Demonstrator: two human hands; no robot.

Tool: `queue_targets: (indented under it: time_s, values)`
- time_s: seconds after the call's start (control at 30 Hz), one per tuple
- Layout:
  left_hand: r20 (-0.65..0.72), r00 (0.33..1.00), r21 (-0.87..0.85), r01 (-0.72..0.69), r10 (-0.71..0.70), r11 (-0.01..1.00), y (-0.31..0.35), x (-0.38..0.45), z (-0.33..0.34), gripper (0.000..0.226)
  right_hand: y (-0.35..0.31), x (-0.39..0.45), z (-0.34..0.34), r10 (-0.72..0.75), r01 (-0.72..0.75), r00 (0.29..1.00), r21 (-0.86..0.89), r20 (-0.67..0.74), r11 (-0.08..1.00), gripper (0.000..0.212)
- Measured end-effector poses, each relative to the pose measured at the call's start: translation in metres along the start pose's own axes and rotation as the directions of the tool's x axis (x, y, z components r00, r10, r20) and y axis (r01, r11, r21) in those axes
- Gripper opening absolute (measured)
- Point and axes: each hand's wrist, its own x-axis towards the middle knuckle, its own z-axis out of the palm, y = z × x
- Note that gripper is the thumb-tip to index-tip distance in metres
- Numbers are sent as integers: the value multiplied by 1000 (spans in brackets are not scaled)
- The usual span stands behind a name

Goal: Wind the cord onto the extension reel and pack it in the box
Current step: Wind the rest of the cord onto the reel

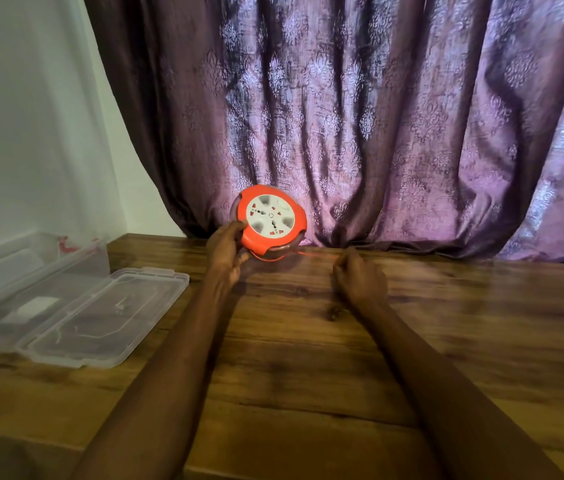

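Both bare forearms reach forward. The left hand (pixel 227 251) is curled in a grip. The right hand (pixel 360 280) is closed, fingers pinched.

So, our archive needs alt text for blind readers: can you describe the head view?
A left hand holds an orange extension reel upright on a wooden table, while the right hand pinches its thin orange cord. An open clear box lies left.
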Motion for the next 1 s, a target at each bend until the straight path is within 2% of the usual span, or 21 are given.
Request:
queue_targets:
  time_s: [0.1, 0.17, 0.27, 0.33, 0.43, 0.57, 0.63, 0.8, 0.87, 1.0]
  values:
    - [-21, 1000, 15, -22, 22, 1000, 0, 2, -1, 37, 0, -1, 1, -99, 105, 983, -31, 154, 994, 13]
    - [-25, 999, 24, -25, 25, 999, 1, 1, -1, 35, -3, -1, -2, -136, 133, 976, 29, 171, 991, 14]
    - [0, 999, 99, -37, 37, 994, 1, -1, 0, 20, -10, 0, -13, -186, 175, 982, 203, 36, 963, 13]
    - [27, 999, 189, -52, 48, 981, 0, -4, 3, 8, -15, 2, -20, -270, 285, 958, 260, -92, 923, 20]
    - [112, 992, 312, -91, 58, 946, -3, -10, 9, 5, -18, 6, -30, -457, 475, 877, 138, -148, 869, 34]
    - [220, 972, 401, -163, 79, 902, -5, -15, 17, 9, -19, 6, -35, -636, 620, 771, -202, -19, 758, 54]
    - [251, 963, 432, -197, 93, 880, -6, -17, 20, 9, -23, 4, -34, -676, 658, 736, -262, 28, 706, 55]
    - [313, 944, 451, -242, 102, 859, -6, -22, 27, 17, -36, 3, -26, -638, 592, 768, -427, 43, 684, 59]
    - [341, 932, 469, -281, 122, 837, -7, -23, 30, 20, -38, 1, -25, -633, 567, 774, -463, 15, 682, 51]
    - [387, 893, 570, -426, 228, 703, -12, -21, 33, 26, -36, -1, -24, -598, 512, 800, -459, -54, 726, 49]
